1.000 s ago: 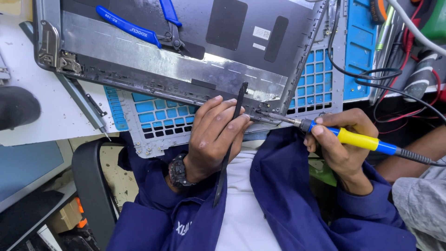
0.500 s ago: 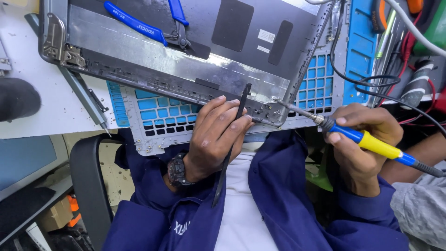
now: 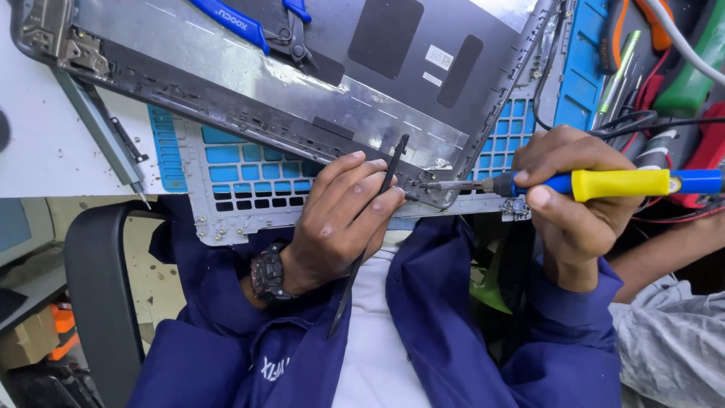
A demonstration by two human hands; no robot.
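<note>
Yellow and blue, the soldering iron [image 3: 619, 183] sits tight in the right hand [image 3: 578, 200], tip at the laptop lid [image 3: 302, 83] corner hinge. The left hand [image 3: 340, 219] pinches a thin black pry stick [image 3: 370, 242] there. The lid looks stripped; the corner work isn't done.

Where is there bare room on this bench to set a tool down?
Barest patch: the white bench top at left, bordered by the laptop lid and loose metal strip. The grid mat left of the left hand is also uncovered. Crowded: the right side, with cables and tools behind the right hand holding the soldering iron.
</note>
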